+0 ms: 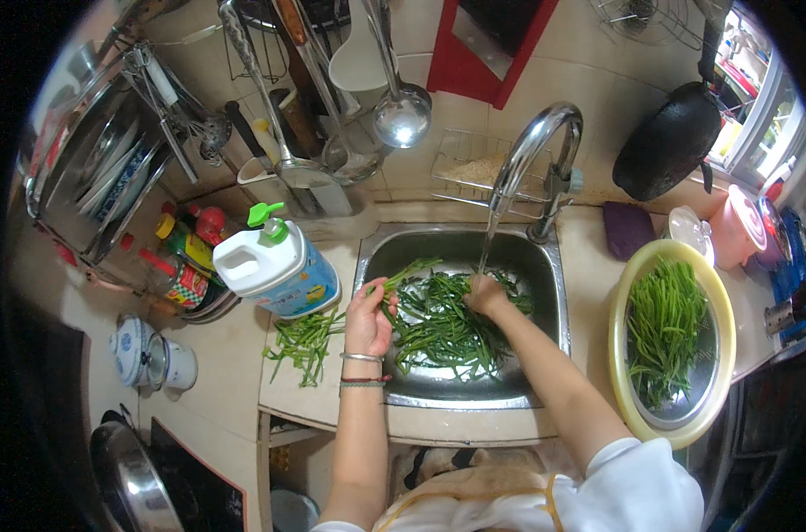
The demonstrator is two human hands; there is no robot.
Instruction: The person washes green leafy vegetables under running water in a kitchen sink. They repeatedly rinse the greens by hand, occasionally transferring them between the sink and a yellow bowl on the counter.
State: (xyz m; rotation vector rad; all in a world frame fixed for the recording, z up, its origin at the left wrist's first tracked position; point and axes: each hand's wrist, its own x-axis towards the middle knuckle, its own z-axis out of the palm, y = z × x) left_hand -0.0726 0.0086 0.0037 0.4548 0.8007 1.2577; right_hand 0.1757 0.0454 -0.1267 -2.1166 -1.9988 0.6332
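Long leafy greens point(449, 319) lie in the stainless steel sink point(376, 399), wet under a thin stream from the chrome faucet point(542, 133). Above the sink's left edge, my left hand point(370, 316) holds a small bunch of green stems point(409, 269). My right hand point(488, 296) is down among the greens, beneath the running water; its fingertips are hidden, so its grip cannot be told. Cut stem pieces point(306, 346) lie on the counter left of the sink. More greens point(669, 326) fill a steel strainer inside a yellow basin point(619, 372) on the right.
A white and blue detergent jug point(280, 269) stands at the sink's back left. Ladles point(403, 116) hang over the back counter. A wire rack point(469, 166) is behind the sink, and a black pan point(669, 143) hangs at the right. Blue and white lidded jars point(134, 349) stand at the left.
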